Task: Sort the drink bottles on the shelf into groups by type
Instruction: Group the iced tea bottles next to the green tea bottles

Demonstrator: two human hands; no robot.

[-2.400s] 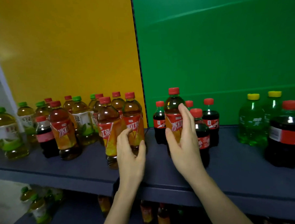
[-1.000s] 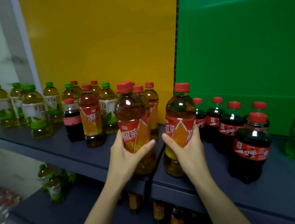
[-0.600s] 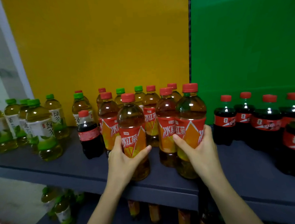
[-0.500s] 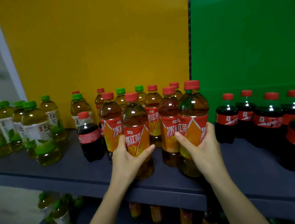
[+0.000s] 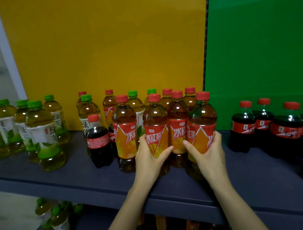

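The left grip (image 5: 149, 161) is closed round the lower label of a red-capped iced tea bottle (image 5: 155, 121). Its thumb lies across the front and its fingers curl round the bottle's left side. The right grip (image 5: 209, 155) mirrors it on a second iced tea bottle (image 5: 201, 118), with the thumb pointing left over the orange label and fingertips (image 5: 216, 136) showing at the bottle's right edge. Both bare forearms rise from the bottom of the view and angle slightly inward. The two held bottles are upright near the front of a dark grey shelf (image 5: 72, 181). Whether their bases touch it cannot be told.

A third iced tea bottle (image 5: 177, 113) stands just behind and between the held pair (the two thumbs nearly meet in front of it). A fourth iced tea bottle (image 5: 124, 130) stands just beside the left grip, on its left. A small cola bottle (image 5: 97, 139) stands just left of that one. Behind them runs a back row of bottles (image 5: 132, 101) with green and red caps mixed.

Well apart to the left is a cluster of green tea bottles (image 5: 42, 137). To the right, past a gap, a group of cola bottles (image 5: 243, 126) stands before a green back panel (image 5: 257, 40). A yellow back panel (image 5: 109, 47) is behind the teas. A lower shelf (image 5: 100, 226) holds more bottles, which are dim and blurred.
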